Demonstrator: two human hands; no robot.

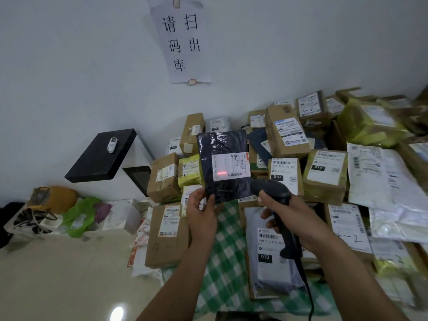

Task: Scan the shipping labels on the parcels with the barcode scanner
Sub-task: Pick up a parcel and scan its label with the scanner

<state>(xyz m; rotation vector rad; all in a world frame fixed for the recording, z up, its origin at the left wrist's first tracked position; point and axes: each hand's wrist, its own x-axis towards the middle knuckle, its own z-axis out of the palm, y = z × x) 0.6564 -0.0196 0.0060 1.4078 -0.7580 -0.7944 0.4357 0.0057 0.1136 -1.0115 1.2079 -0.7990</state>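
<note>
Pinching the lower left corner of a dark plastic mailer bag (225, 165), the left hand (201, 214) has its thumb pressed on the front face and the other fingers tucked behind, so the bag stands upright above the table. A white shipping label (231, 167) sits on the bag's front, and a short red scan line (222, 173) glows on the label's lower left part, beside the barcode. Just right of the bag's bottom edge, the right hand (293, 218) wraps its fingers tight around the handle of a black barcode scanner (275, 200), thumb on top; the scanner's head points up and left toward the label. Its cable (306, 288) trails down toward the camera.

Below the bag, a strip of green checked tablecloth (225, 258) lies bare between the forearms, the only open patch of table. A grey poly mailer (269, 256) lies right of that strip, under the scanner handle, and a cardboard box marked 4-1 (165, 235) lies left of it at the table's left edge. Behind and to the right of the bag, cardboard boxes (286, 135), yellow-green packets (368, 122) and white mailers (384, 179) are heaped touching one another up to the wall. Left of the bag, a black-topped stand (102, 156) carries a small white device (112, 144). Beyond the table's left edge the pale floor (69, 274) is open, with bags (81, 216) along the wall.
</note>
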